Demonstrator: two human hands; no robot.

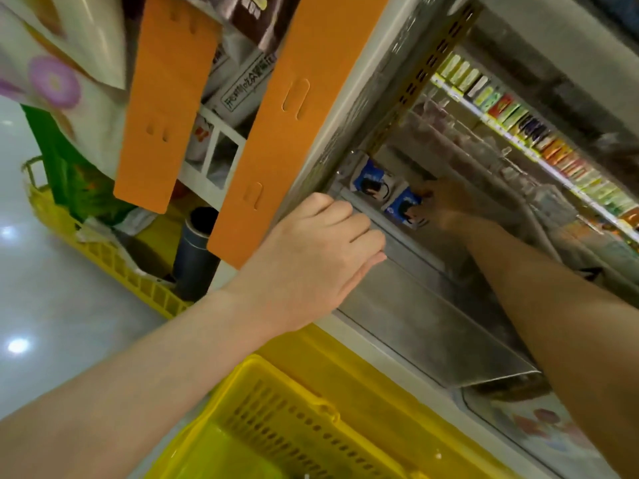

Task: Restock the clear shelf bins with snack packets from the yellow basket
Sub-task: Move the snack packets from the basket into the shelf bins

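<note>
My left hand (311, 257) is on the front edge of the clear bin (432, 323), fingers (359, 233) curled over the rim, thumb underneath, gripping it. My right hand (447, 202) reaches deep into the shelf, at the back of the bin, touching a blue snack packet (403, 205). Its fingers are in shadow, so I cannot tell whether they pinch the packet or only rest against it. A second blue packet (370, 179) stands just beside the first, further along. The yellow basket (262, 361) sits below my arms, near the shelf front. Another yellow crate (114, 261) sits on the floor (52, 305) at left, holding a dark cylinder (195, 257) and bags. Two orange cardboard flaps (166, 98) hang above it.
</note>
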